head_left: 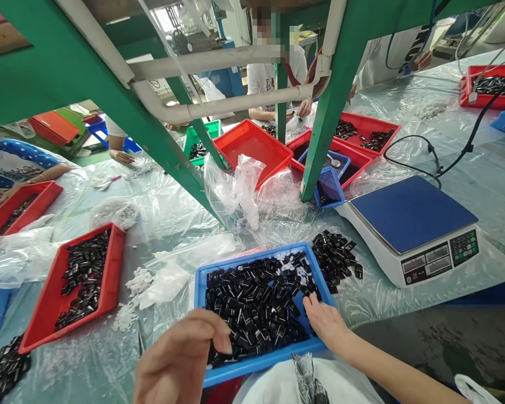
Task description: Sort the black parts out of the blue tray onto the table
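Observation:
A blue tray (258, 375) in front of me holds a heap of small black plastic pieces (252, 308), with small white pieces (294, 266) at its far right corner. My right hand (326, 320) reaches in over the tray's right side, fingertips pressed together on a black piece at the edge of the heap. Above the near left corner, my left hand (180, 353) is raised with its fingers curled inward; whatever they hold, if anything, is hidden. More black pieces (334, 258) lie loose on the plastic sheet just right of the tray.
A scale (412, 213) with a blue top stands at right. Red trays (118, 269) sit left and at the back. Green posts (332, 101) and white pipes (235, 106) cross ahead. White pieces (141, 280) and plastic bags (235, 196) lie about. Other people work across the table.

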A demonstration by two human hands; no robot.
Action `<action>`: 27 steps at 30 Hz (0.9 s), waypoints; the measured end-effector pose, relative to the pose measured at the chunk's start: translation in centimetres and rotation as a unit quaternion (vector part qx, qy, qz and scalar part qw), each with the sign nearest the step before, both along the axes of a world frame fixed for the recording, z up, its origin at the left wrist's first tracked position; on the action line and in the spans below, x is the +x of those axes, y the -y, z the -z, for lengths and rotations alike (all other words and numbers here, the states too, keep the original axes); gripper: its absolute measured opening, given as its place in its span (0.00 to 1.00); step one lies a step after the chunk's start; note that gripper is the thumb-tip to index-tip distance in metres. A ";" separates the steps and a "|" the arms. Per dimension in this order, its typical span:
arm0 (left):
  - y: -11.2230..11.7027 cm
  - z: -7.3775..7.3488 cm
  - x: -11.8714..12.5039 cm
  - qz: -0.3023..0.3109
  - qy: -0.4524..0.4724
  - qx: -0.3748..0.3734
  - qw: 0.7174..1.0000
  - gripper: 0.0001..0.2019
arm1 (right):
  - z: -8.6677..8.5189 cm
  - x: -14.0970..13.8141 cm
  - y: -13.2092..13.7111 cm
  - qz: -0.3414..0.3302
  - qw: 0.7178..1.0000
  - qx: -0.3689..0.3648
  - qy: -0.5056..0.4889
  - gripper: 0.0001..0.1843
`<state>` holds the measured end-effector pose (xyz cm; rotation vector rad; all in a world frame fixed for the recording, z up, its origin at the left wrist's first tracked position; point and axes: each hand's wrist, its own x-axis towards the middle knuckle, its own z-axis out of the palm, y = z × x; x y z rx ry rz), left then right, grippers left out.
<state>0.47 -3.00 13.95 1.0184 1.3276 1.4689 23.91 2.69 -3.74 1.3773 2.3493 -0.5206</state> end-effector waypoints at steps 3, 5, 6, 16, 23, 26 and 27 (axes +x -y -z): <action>-1.3 2.5 -1.2 -0.068 0.016 -0.036 0.997 0.12 | 0.2 0.8 -0.2 -0.016 0.999 -0.031 -0.039 0.18; -1.4 4.8 -2.5 -0.136 0.024 -0.095 0.986 0.12 | 0.1 1.6 -0.7 0.006 0.992 -0.057 -0.113 0.13; -1.4 5.9 -3.3 -0.170 0.029 -0.120 0.978 0.12 | -0.1 1.9 -1.2 0.031 0.983 -0.068 -0.169 0.11; 0.5 14.0 -8.6 -0.364 -0.297 -0.296 0.832 0.24 | -0.5 5.3 -8.3 0.437 0.730 -0.220 -0.478 0.24; 0.7 16.2 -8.2 -0.274 -0.372 -0.317 0.828 0.35 | 0.2 5.9 -9.0 0.421 0.817 0.023 -0.393 0.34; 0.7 16.6 -8.0 -0.259 -0.401 -0.299 0.826 0.36 | -0.6 4.4 -6.4 0.282 0.884 0.070 -0.367 0.23; 0.7 16.7 -8.0 -0.251 -0.412 -0.291 0.826 0.36 | -0.7 3.7 -5.4 0.237 0.902 0.060 -0.355 0.17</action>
